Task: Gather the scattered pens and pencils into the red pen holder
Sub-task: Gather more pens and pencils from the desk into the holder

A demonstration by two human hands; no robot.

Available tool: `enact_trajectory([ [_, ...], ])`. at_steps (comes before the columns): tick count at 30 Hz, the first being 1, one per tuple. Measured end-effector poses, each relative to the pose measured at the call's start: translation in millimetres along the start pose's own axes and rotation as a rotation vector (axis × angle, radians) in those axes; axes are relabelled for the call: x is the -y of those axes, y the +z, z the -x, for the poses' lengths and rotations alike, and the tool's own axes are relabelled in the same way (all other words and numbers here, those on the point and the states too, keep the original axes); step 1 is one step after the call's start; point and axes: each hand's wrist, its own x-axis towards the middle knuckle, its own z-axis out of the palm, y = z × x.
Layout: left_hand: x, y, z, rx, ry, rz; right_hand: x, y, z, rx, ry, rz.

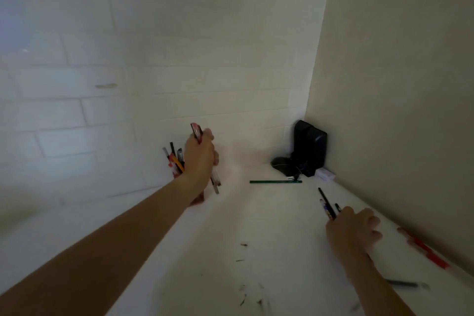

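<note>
My left hand (199,159) is closed around a red pen (196,131) whose top sticks up past my fingers, right over the red pen holder (198,199). The holder stands against the back wall, mostly hidden by my wrist, with several pens (175,159) poking out of it. My right hand (352,229) rests on the white table (256,226) near the right wall, gripping a few dark pens (327,204) that point away from me. A green pencil (275,181) lies flat ahead. A red pen (423,247) lies along the right wall and a dark pen (402,283) lies beside my right forearm.
A black speaker (309,147) with a dark mouse-like object (280,163) and a small white box (325,175) fills the back right corner. White brick wall behind, plain wall on the right. Dark scuff marks (242,290) dot the near table.
</note>
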Motion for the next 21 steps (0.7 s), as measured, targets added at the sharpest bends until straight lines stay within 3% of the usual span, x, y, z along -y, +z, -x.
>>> enact_trajectory([
  [4,-18.1,-27.7,-32.6,0.008,0.183,0.002,1.2,6.2,-5.3,0.037,-0.011,-0.073],
  [9,-2.6,-41.8,-52.6,0.129,0.167,0.028,9.0,8.1,-2.9,0.055,-0.099,-0.097],
  [12,5.0,-41.7,-54.2,0.112,0.151,0.01,19.9,10.1,2.4,0.068,-0.161,-0.143],
  [16,8.3,-42.7,-57.1,0.099,0.372,-0.274,38.1,16.2,6.5,0.163,-0.255,-0.196],
  [21,4.0,-40.2,-56.9,0.037,0.434,-0.406,58.7,22.6,12.0,0.265,-0.287,-0.247],
])
